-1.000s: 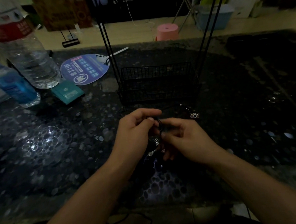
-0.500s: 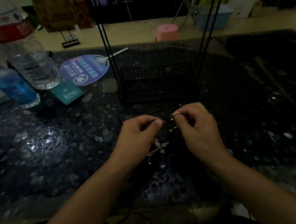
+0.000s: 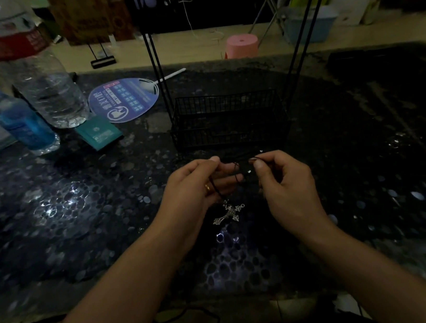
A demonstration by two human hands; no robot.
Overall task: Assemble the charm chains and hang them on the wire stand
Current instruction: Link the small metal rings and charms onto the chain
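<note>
Above the dark table [image 3: 61, 220], both hands' fingers [image 3: 258, 164] pinch the cord [image 3: 215, 188] (cross charm [image 3: 229, 213] dangling below).

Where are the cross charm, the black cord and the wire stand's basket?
cross charm [image 3: 229, 213], head view, on the centre of the silver cross hanging below the hands.
black cord [image 3: 216, 190], head view, on the strand running across the left hand's fingers.
wire stand's basket [image 3: 228, 103], head view, on its rear mesh wall.
</note>
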